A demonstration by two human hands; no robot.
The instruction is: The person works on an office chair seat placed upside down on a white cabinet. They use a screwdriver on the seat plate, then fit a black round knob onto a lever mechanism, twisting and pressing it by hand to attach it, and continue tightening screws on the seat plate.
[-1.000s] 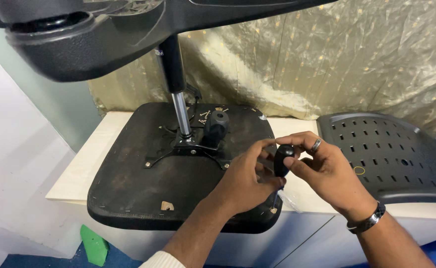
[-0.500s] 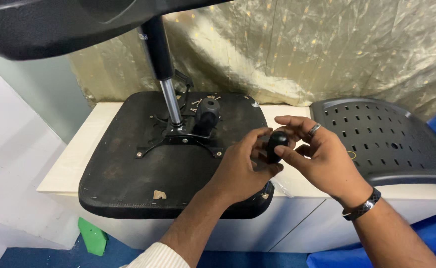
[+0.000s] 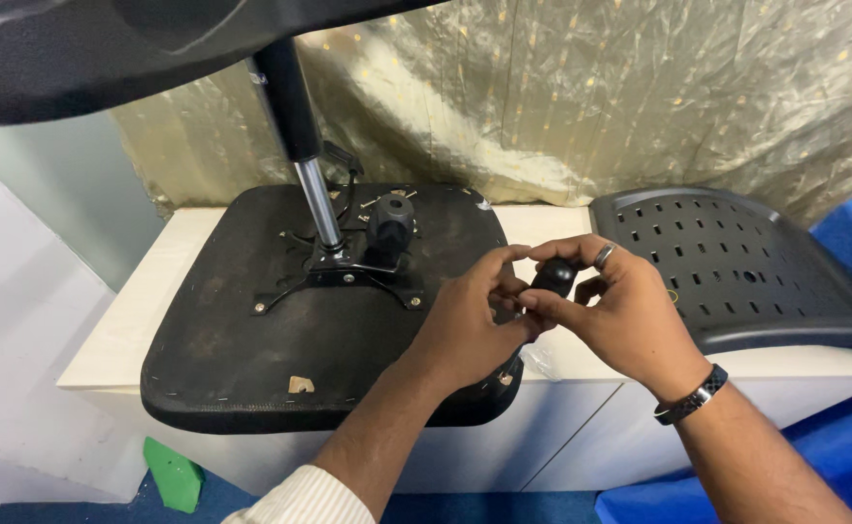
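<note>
At the far left, low against the floor, we noted a small green object [image 3: 174, 475] beside the white cabinet [image 3: 135, 320]. On top of that cabinet lay an upturned black chair seat [image 3: 251, 359], its underside facing up, worn and dusty, with a pale chip near its front edge. Bolted to the middle of the seat we recorded a black metal plate [image 3: 334, 277], from which a chrome and black column [image 3: 300, 146] rose at a slant to the chair base [image 3: 106, 49] that filled the top left of the view. Just right of the column stood a round black knob [image 3: 392, 221] on the plate. Further right, our left hand [image 3: 470, 325] and our right hand [image 3: 620, 311] met above the seat's right front corner; between their fingertips both gripped a small black part [image 3: 554, 278], the left pinching it from the left side, the right curled round it from above and behind. We could not tell what kind of part it was. The right hand carried a ring and, at the wrist, a dark band. At the far right rested a black perforated chair back [image 3: 737, 272], and behind everything hung a crumpled gold sheet [image 3: 591, 97].
</note>
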